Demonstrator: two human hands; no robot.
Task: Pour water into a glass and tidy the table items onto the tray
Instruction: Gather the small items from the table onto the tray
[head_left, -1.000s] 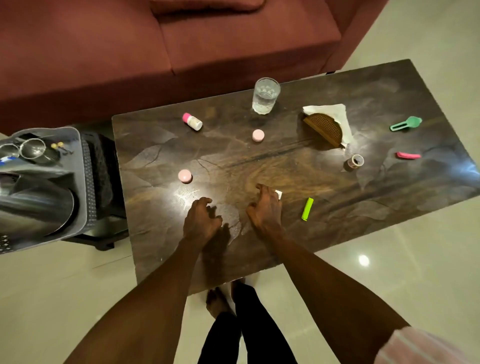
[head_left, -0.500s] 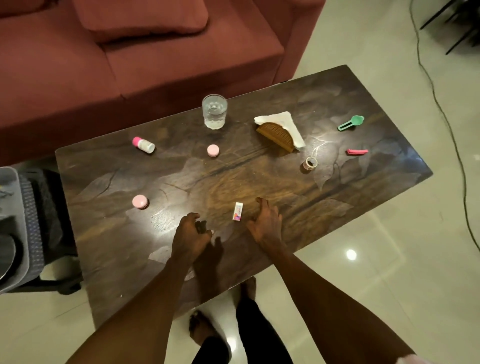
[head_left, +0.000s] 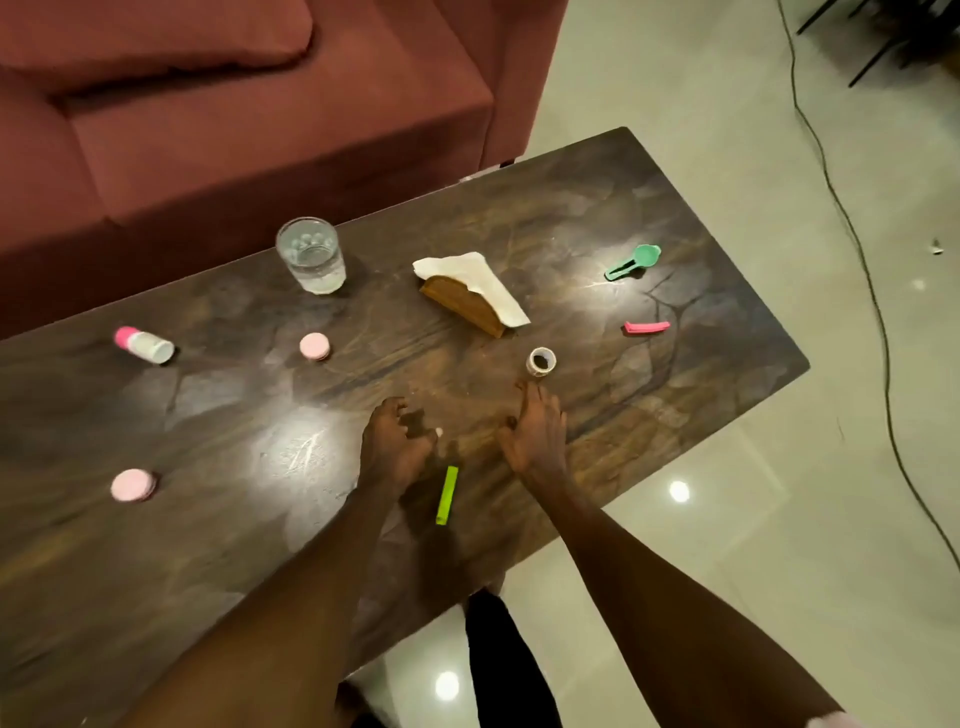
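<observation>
A glass (head_left: 311, 254) with some water stands at the far edge of the dark table (head_left: 571, 208). My left hand (head_left: 395, 447) rests near the front edge with its fingers curled; a small white bit (head_left: 439, 431) shows at its fingertips, and I cannot tell whether it is gripped. My right hand (head_left: 535, 436) lies flat with its fingers apart, just short of a small tape roll (head_left: 541, 361). Between the two hands lies a lime-green stick (head_left: 447, 493). No tray is in view.
Scattered on the table are a pink-capped bottle (head_left: 144, 344), two pink round lids (head_left: 314, 345) (head_left: 132, 484), a wooden napkin holder (head_left: 467, 301), a green clip (head_left: 634, 262) and a pink clip (head_left: 647, 327). A red sofa (head_left: 260, 130) stands behind. A cable (head_left: 857, 260) crosses the floor on the right.
The view has swung right, so the tray at the left has left the frame. Both hands have shifted right along the table, past the green stick; the small white item now sits at my left fingertips.
</observation>
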